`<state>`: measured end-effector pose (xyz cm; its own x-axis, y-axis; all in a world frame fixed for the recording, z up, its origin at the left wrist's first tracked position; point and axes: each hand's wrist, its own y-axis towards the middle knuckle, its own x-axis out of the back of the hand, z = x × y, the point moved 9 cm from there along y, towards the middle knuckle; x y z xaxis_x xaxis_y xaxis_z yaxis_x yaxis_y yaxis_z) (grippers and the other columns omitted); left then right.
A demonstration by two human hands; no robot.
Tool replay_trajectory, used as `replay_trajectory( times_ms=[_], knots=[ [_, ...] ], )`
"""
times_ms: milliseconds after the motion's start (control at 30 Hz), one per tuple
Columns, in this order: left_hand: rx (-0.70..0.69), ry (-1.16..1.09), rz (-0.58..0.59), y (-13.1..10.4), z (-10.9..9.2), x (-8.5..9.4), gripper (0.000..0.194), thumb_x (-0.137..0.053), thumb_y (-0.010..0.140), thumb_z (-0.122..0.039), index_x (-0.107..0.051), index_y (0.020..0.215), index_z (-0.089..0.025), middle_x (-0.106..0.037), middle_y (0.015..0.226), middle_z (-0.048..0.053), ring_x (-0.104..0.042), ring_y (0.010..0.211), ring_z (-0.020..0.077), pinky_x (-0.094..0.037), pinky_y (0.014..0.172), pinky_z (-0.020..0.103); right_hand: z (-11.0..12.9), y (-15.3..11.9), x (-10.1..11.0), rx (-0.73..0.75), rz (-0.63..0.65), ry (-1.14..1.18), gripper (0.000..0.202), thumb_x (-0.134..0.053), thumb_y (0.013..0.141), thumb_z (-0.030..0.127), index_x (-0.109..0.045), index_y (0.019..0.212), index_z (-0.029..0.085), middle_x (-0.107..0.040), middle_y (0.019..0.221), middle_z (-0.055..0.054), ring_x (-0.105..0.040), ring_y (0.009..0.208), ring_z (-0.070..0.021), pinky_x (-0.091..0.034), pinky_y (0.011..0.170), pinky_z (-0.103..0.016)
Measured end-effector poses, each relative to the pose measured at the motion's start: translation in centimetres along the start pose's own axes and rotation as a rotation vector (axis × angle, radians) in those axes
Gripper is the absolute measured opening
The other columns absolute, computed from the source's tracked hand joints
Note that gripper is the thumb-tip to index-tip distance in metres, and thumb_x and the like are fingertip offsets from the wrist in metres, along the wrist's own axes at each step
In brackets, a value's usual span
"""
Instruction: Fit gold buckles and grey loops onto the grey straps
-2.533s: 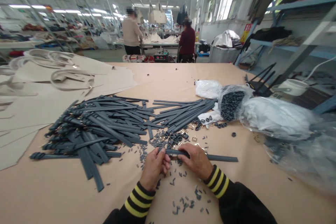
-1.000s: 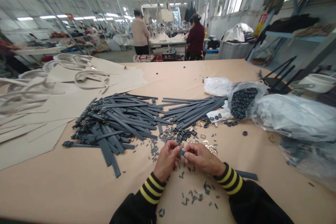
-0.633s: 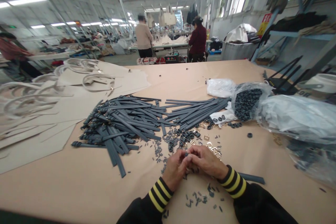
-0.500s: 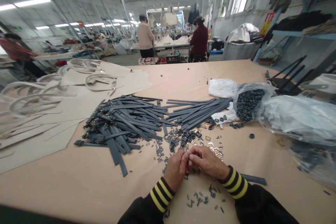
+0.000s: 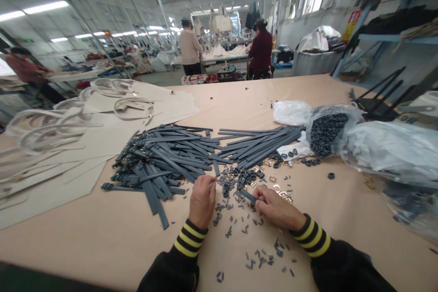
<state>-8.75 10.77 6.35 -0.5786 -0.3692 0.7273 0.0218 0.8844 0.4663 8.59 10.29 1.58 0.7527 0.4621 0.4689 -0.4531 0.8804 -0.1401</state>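
My right hand [image 5: 276,207] is closed on a dark grey strap [image 5: 247,195], whose end sticks out to the left of the fingers. The rest of that strap is hidden by the hand and sleeve. To the left, my left hand [image 5: 202,200] is raised slightly with fingers curled together in a pinch; what they hold, if anything, is too small to name. Between the hands lie small dark loose pieces [image 5: 236,212] and a heap of dark loops [image 5: 244,177]. Gold rectangular buckles [image 5: 282,193] lie just beyond my right hand.
A pile of dark straps with gold buckles [image 5: 164,155] lies left of centre, with plain straps [image 5: 262,143] fanned beside it. Beige bag panels with handles [image 5: 85,141] cover the left. Plastic bags [image 5: 386,148], one full of dark loops [image 5: 326,132], stand right. People work behind.
My hands, together before, have moved apart. My left hand went left and up toward the strap pile; the strap end now shows left of my right hand instead of to its right.
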Motion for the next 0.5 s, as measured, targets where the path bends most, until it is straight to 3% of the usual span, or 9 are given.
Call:
replay_trajectory(
  times_ms=[133, 300, 367, 500],
  knots=[
    [-0.099, 0.118, 0.276, -0.8, -1.4, -3.3, 0.011, -0.041, 0.077, -0.016, -0.051, 0.076, -0.019, -0.051, 0.076, 0.004, -0.049, 0.074, 0.0189, -0.041, 0.067, 0.031, 1.0, 0.0, 0.3, 0.103, -0.059, -0.09, 0.013, -0.041, 0.081, 0.021, -0.049, 0.07, 0.017, -0.05, 0.06, 0.004, -0.046, 0.056, -0.0106, -0.033, 0.052, -0.021],
    [-0.044, 0.074, 0.303, -0.9, -1.7, -4.0, 0.011, -0.043, 0.073, -0.012, -0.049, 0.067, -0.019, -0.05, 0.07, 0.003, -0.047, 0.069, 0.0184, -0.04, 0.064, 0.031, 1.1, 0.0, -0.1, 0.117, -0.025, -0.072, 0.022, -0.04, 0.083, 0.023, -0.049, 0.064, 0.017, -0.05, 0.057, 0.003, -0.048, 0.055, -0.0105, -0.035, 0.053, -0.021],
    [0.082, -0.114, 0.3, -0.8, -0.7, -3.7, 0.008, -0.045, 0.073, -0.017, -0.049, 0.067, -0.018, -0.051, 0.066, 0.001, -0.048, 0.064, 0.0163, -0.04, 0.061, 0.029, 1.0, 0.0, -0.3, 0.101, -0.011, -0.029, 0.023, -0.039, 0.084, 0.022, -0.05, 0.064, 0.017, -0.051, 0.054, 0.004, -0.048, 0.051, -0.0098, -0.035, 0.052, -0.02],
    [0.509, -0.744, 0.359, -2.2, 1.2, -4.9, 0.018, -0.056, 0.071, -0.032, -0.051, 0.071, -0.015, -0.055, 0.061, -0.001, -0.051, 0.056, 0.0112, -0.043, 0.055, 0.024, 1.4, -0.2, -0.8, 0.123, 0.007, 0.084, 0.021, -0.04, 0.084, 0.022, -0.051, 0.067, 0.017, -0.054, 0.053, 0.004, -0.05, 0.049, -0.0089, -0.037, 0.053, -0.019]
  ],
)
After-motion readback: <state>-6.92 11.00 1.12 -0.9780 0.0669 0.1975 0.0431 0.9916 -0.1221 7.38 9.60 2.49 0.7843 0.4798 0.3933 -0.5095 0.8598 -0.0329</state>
